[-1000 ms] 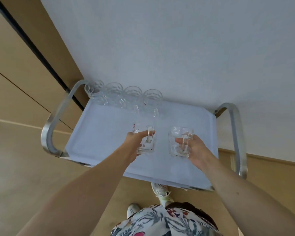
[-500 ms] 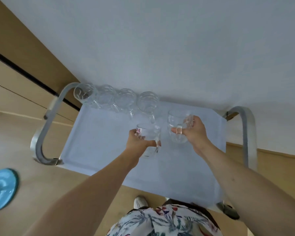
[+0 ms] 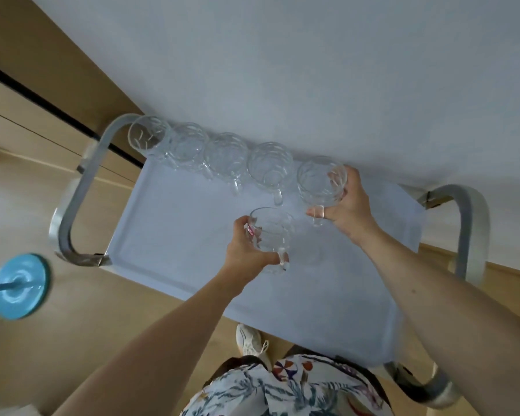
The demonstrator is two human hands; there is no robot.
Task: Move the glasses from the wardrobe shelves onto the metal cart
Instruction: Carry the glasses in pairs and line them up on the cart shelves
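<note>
the left hand [image 3: 246, 250] holds a glass cup [image 3: 271, 232] over the middle of the cart tray [image 3: 174, 235]. the right hand [image 3: 350, 207] holds another glass cup [image 3: 320, 181] at the end of a row of four glasses [image 3: 210, 153] along the tray's far edge, by the white wall [image 3: 282, 70].

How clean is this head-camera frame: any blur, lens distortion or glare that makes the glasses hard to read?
Head view: wide-angle bending curves the cart handles and the wall edge; the blue disc at the left border is smeared; light is soft and even, with faint shadows. The clear glass in the left hand and the one in the right hand show only by rims and facets against the pale tray.
</note>
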